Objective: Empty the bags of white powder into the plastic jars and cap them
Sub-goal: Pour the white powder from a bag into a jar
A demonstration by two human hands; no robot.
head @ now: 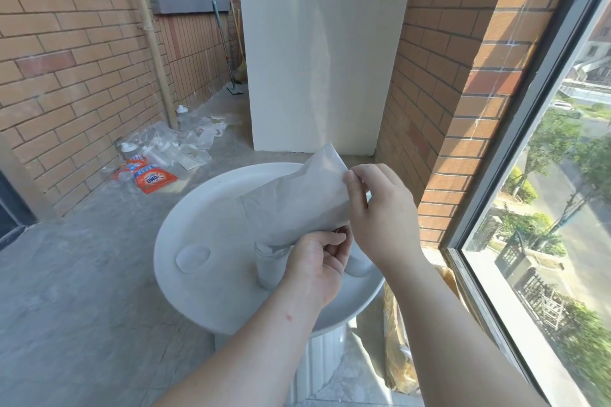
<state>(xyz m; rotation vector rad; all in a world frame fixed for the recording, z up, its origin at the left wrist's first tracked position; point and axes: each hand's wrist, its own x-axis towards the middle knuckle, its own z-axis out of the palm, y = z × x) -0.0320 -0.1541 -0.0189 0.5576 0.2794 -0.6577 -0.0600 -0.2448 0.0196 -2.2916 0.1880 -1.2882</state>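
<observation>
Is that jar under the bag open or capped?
Open. The jar stands upright on the white table with the tilted bag feeding into its mouth; a loose lid lies beside it.

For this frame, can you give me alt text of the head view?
Two hands tip a white plastic bag into a clear plastic jar on a round white table: left hand at the mouth, right hand raising the rear.

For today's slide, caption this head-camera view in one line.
Both hands tip a bag of white powder into a clear jar on a round white table.
</observation>
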